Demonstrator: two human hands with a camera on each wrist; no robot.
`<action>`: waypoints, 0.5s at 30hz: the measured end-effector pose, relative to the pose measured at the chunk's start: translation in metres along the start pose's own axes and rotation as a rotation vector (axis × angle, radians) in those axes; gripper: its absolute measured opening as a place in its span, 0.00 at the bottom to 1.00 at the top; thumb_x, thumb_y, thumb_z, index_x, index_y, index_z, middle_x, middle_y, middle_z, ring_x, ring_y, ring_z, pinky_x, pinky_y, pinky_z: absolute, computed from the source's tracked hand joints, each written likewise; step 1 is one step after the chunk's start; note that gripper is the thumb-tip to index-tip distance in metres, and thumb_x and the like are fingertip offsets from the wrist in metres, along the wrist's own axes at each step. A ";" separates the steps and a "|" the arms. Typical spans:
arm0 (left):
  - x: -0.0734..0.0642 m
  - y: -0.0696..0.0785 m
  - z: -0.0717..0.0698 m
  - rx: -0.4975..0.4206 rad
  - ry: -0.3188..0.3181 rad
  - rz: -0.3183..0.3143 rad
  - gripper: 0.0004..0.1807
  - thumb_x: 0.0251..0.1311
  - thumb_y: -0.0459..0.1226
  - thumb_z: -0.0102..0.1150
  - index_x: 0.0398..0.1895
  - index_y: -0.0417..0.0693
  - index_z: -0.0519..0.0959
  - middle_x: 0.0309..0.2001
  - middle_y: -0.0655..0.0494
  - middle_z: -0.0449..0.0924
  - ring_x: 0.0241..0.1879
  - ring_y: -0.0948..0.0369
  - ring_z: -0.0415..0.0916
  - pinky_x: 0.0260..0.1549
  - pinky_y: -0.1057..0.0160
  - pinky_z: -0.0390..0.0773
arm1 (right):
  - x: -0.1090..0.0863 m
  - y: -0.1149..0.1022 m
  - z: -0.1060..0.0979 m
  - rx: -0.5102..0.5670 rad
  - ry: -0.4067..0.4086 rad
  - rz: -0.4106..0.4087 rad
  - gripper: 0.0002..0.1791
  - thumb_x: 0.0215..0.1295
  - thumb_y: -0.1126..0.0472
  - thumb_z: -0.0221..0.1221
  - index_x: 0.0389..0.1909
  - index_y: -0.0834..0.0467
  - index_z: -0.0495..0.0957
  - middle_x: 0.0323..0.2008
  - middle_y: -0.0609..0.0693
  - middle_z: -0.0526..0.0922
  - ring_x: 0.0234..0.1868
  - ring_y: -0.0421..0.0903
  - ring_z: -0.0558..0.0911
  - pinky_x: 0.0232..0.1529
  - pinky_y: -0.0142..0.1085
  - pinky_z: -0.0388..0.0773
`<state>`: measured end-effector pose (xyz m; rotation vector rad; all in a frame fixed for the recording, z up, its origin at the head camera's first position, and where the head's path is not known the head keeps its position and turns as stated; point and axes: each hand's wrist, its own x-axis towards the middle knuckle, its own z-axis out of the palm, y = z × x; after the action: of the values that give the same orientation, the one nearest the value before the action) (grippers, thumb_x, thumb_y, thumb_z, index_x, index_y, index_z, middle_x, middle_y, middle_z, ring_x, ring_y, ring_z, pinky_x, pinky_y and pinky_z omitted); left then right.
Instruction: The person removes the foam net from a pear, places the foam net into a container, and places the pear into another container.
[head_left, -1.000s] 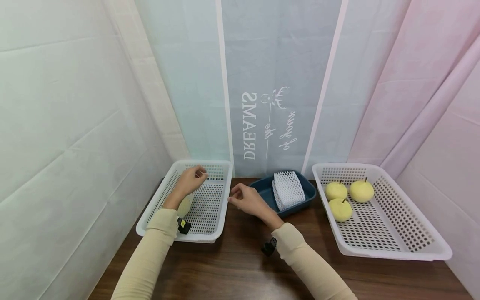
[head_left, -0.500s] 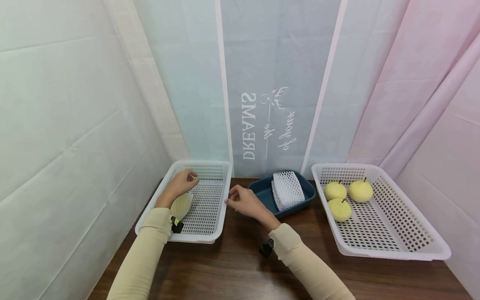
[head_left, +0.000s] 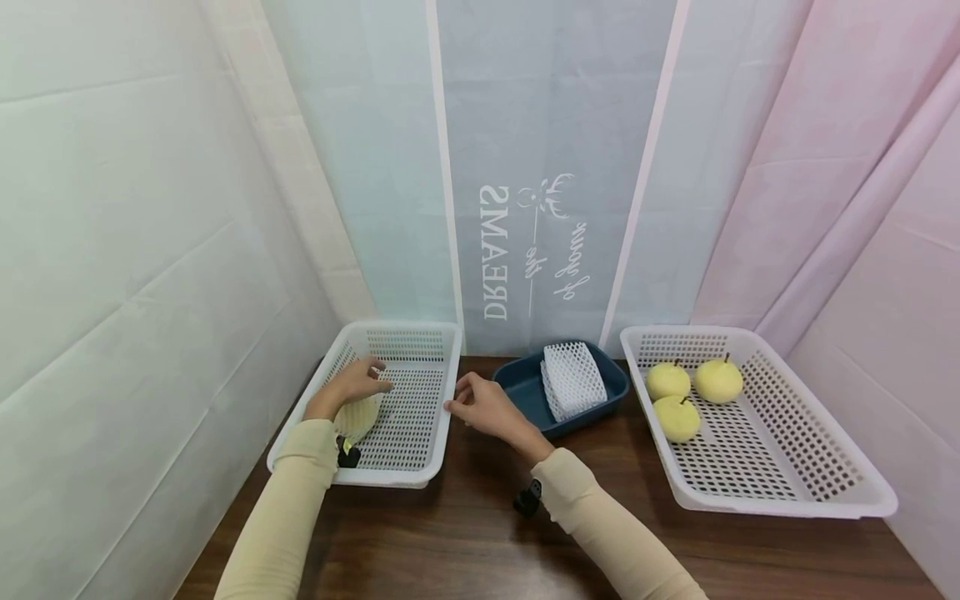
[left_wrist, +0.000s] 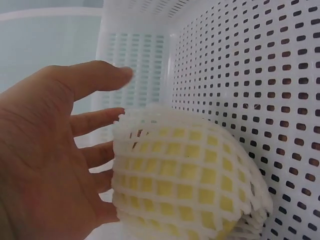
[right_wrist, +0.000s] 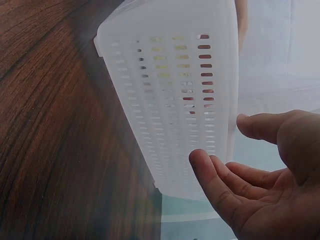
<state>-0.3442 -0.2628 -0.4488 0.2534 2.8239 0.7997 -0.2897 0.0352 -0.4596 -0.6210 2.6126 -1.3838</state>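
Observation:
In the left white basket [head_left: 442, 433] lies a yellow pear [head_left: 358, 419] wrapped in a white foam net [left_wrist: 175, 175]. My left hand [head_left: 348, 387] is over it, thumb spread away and fingers loosely extended. In the left wrist view the fingertips reach the net's edge; whether they touch it I cannot tell. My right hand [head_left: 489, 407] hovers by that basket's right side, holding nothing, with fingers loosely bent. Its thumb tip is close to the rim in the right wrist view, and contact is unclear.
A dark blue tray [head_left: 525, 392] holding white foam nets [head_left: 573, 379] stands between the baskets. The right white basket [head_left: 795, 504] contains three bare pears [head_left: 718, 381]. Everything rests on a dark wooden table [head_left: 450, 542], with curtains behind and pale walls at the sides.
My left hand has shifted left and lower, its fingers loosening, and more of the netted pear shows beneath it. The right hand has drifted slightly left toward the basket rim.

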 end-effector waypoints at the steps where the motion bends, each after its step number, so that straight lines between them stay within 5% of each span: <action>1: 0.000 -0.001 0.000 -0.009 -0.007 -0.007 0.36 0.70 0.43 0.64 0.73 0.29 0.69 0.68 0.25 0.74 0.67 0.32 0.73 0.63 0.35 0.76 | 0.000 0.000 0.000 0.002 0.003 0.003 0.21 0.75 0.54 0.65 0.59 0.65 0.76 0.44 0.55 0.87 0.29 0.41 0.85 0.32 0.36 0.84; 10: -0.002 -0.007 0.000 -0.040 -0.116 -0.051 0.47 0.54 0.32 0.69 0.79 0.33 0.62 0.77 0.26 0.62 0.74 0.30 0.62 0.70 0.31 0.67 | 0.000 -0.003 0.002 0.028 0.019 0.019 0.20 0.76 0.55 0.65 0.57 0.65 0.77 0.43 0.55 0.88 0.30 0.44 0.86 0.32 0.36 0.84; 15: -0.003 -0.011 0.001 -0.048 -0.126 -0.104 0.51 0.53 0.33 0.72 0.81 0.33 0.58 0.77 0.26 0.61 0.74 0.31 0.63 0.69 0.31 0.68 | -0.002 -0.003 0.002 0.046 0.017 0.030 0.20 0.75 0.56 0.65 0.57 0.66 0.77 0.42 0.56 0.88 0.35 0.55 0.89 0.32 0.36 0.84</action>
<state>-0.3421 -0.2719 -0.4546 0.1429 2.6720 0.7986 -0.2867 0.0324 -0.4585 -0.5643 2.5838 -1.4418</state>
